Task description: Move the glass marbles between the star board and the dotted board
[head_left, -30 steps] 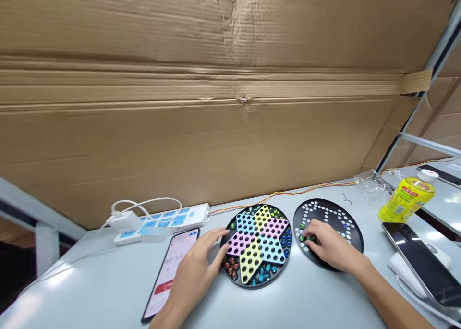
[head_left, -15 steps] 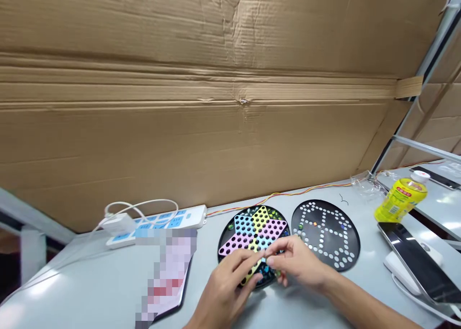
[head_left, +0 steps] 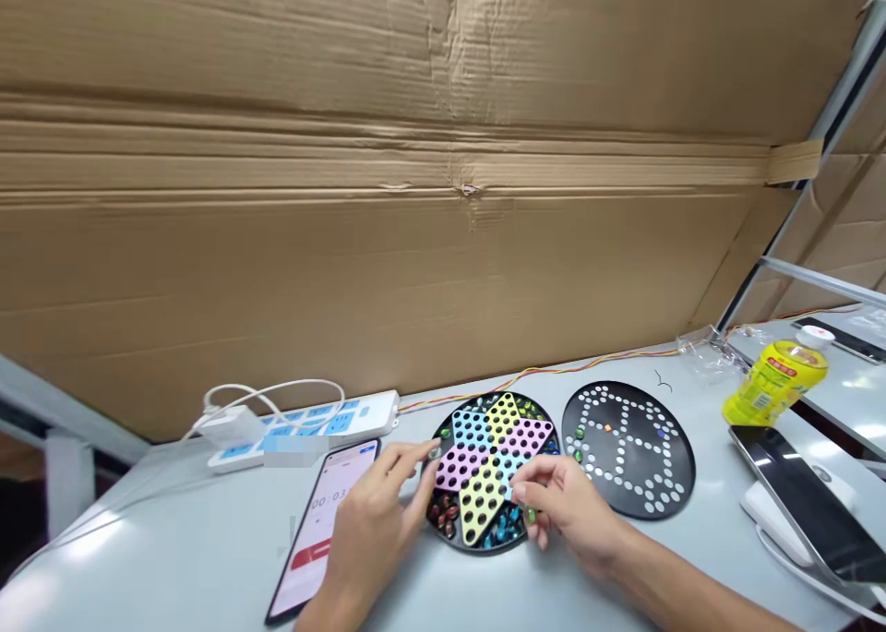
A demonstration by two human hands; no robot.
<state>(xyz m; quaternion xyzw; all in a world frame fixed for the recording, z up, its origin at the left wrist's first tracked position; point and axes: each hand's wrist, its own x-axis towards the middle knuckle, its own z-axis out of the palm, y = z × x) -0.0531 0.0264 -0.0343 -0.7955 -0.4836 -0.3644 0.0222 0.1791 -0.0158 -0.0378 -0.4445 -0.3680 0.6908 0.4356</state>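
Observation:
A round Chinese checkers board (head_left: 483, 498) with a coloured star of holes lies on the table, loose glass marbles grouped around its rim. My left hand (head_left: 380, 512) is over the board's left edge, a small glassy marble (head_left: 435, 452) pinched between thumb and index finger. My right hand (head_left: 571, 507) is curled at the board's right side; a green marble (head_left: 531, 515) shows among its lower fingers. Whether its thumb and index tip pinch another one I cannot tell. Red-brown marbles (head_left: 447, 512) and blue marbles (head_left: 505, 526) sit at the board's near rim.
Right of the board lies a black disc (head_left: 629, 494) with white dots and a few small pieces. A phone (head_left: 301, 567) lies left, before a power strip (head_left: 374, 417). At right are a yellow bottle (head_left: 775, 381) and a dark phone (head_left: 809, 503). Cardboard (head_left: 415, 291) stands behind.
My left hand has moved left, away from my right hand, to the board's left rim, uncovering the near part of the star. My right hand has barely moved.

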